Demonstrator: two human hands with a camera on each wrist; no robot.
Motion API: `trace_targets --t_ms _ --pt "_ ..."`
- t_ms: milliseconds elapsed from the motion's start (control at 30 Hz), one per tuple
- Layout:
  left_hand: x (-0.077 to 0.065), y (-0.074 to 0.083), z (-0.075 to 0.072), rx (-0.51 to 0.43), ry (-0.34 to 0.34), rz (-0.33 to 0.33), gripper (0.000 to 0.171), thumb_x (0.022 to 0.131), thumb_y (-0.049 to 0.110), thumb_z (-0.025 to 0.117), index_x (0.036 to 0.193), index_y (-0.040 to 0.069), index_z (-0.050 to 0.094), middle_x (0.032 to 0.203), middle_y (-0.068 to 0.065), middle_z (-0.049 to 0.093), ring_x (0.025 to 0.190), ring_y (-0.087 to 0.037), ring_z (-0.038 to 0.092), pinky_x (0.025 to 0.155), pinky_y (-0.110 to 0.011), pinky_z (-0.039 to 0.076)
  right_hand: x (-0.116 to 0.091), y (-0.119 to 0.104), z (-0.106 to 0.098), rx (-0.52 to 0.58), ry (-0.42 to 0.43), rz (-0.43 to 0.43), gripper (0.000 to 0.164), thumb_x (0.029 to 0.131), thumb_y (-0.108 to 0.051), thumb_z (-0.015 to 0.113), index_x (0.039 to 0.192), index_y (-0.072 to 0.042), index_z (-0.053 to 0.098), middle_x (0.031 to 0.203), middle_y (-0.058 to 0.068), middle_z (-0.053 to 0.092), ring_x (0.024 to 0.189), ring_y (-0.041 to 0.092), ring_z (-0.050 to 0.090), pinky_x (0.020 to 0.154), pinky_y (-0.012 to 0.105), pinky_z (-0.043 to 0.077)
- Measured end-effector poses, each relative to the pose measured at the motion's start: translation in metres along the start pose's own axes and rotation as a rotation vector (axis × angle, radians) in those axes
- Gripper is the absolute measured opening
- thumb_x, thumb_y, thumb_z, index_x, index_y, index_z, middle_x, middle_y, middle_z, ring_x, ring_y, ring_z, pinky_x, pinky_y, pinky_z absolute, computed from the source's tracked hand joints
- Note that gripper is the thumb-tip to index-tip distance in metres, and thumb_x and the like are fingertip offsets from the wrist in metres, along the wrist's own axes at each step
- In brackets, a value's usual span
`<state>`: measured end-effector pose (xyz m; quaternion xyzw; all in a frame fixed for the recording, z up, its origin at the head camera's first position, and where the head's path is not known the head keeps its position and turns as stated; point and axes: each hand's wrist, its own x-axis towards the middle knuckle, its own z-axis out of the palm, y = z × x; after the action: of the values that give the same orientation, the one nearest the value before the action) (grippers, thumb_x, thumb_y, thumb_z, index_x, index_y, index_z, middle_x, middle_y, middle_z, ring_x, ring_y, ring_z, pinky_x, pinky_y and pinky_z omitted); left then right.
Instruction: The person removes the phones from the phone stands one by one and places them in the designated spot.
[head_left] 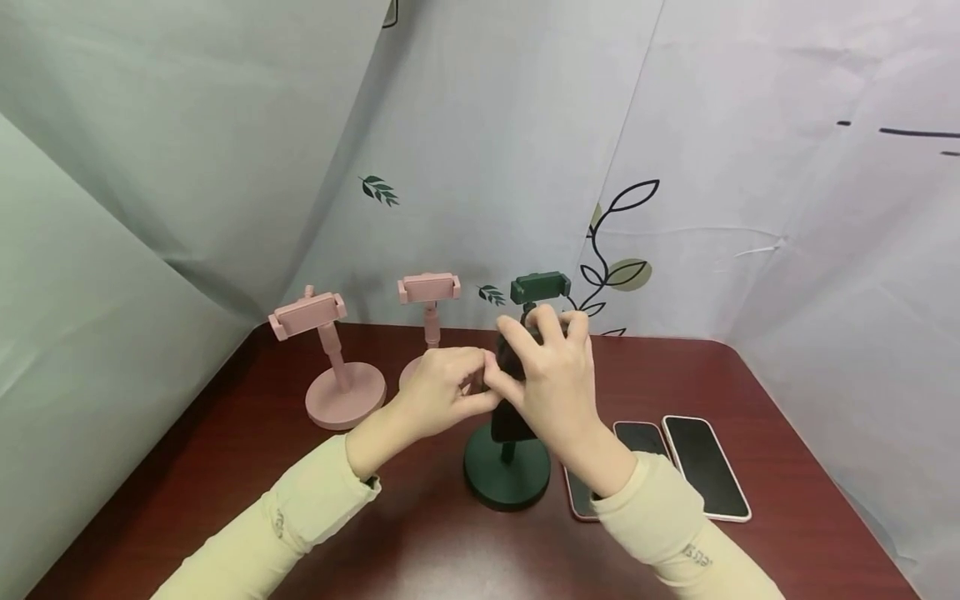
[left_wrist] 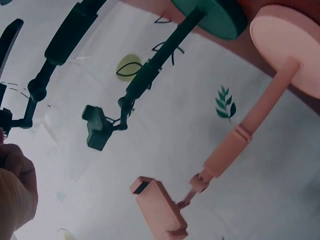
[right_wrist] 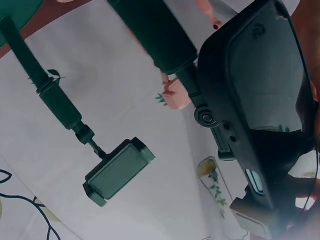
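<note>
A dark green phone stand [head_left: 507,471] stands upright in front of me, with a black smartphone [head_left: 513,423] at its clamp head. My right hand [head_left: 555,383] grips the phone from the right, fingers bent over its upper part. From the left, my left hand [head_left: 450,387] pinches at the stand's clamp, its thumb and forefinger at the phone's left edge. Both hands meet in front of the phone and hide most of the clamp. In the right wrist view, the phone [right_wrist: 265,75] stands tilted against the clamp's lighter jaw.
Behind stands a second green phone stand [head_left: 540,287]. Two pink phone stands, one nearer [head_left: 347,396] and one farther [head_left: 429,288], are at the left. Two phones, one partly under my right forearm [head_left: 637,435] and one whole [head_left: 705,467], lie on the red-brown table [head_left: 675,367]. Hanging cloth encloses the table.
</note>
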<state>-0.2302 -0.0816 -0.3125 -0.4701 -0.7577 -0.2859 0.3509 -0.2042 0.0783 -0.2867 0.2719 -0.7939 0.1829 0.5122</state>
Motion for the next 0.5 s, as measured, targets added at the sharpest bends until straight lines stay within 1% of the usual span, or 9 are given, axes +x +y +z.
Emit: trace_targets --t_ms 100,233,367,500 --pt "-0.0013 -0.0012 0.0003 0.009 0.039 0.021 0.015 0.075 0.01 0.067 0.071 0.009 0.053 0.057 0.002 0.046 0.053 -0.005 0.041 0.05 -0.013 0.031 0.0011 0.0015 -0.0003 0.019 0.005 -0.014 0.026 0.073 -0.018 0.069 0.098 -0.011 0.064 0.086 0.013 0.049 0.083 0.036 0.038 0.062 0.043 0.04" --pt "-0.0043 -0.0014 -0.0022 0.039 0.073 0.03 0.025 0.077 0.016 0.067 0.064 0.01 0.046 0.054 0.002 0.043 0.049 -0.004 0.038 0.047 -0.012 0.027 0.0025 0.0036 -0.0021 0.058 0.0 -0.023 0.025 0.073 -0.017 0.07 0.096 -0.009 0.065 0.085 0.013 0.049 0.081 0.035 0.037 0.066 0.042 0.037" --pt "-0.0074 -0.0016 -0.0041 0.045 0.071 0.015 0.032 0.081 0.02 0.065 0.062 0.011 0.041 0.053 0.003 0.039 0.048 -0.003 0.035 0.046 -0.01 0.023 0.0032 0.0057 -0.0053 0.099 -0.019 -0.024 0.023 0.073 -0.016 0.07 0.094 -0.007 0.064 0.085 0.013 0.048 0.081 0.034 0.037 0.071 0.042 0.034" --pt "-0.0084 -0.0002 -0.0051 0.086 0.054 0.004 0.029 0.081 0.019 0.064 0.064 0.011 0.041 0.053 0.003 0.037 0.047 -0.003 0.035 0.046 -0.01 0.022 0.0025 0.0063 -0.0076 0.134 -0.016 -0.031 0.02 0.072 -0.013 0.069 0.09 -0.006 0.063 0.084 0.013 0.048 0.08 0.035 0.037 0.072 0.042 0.033"
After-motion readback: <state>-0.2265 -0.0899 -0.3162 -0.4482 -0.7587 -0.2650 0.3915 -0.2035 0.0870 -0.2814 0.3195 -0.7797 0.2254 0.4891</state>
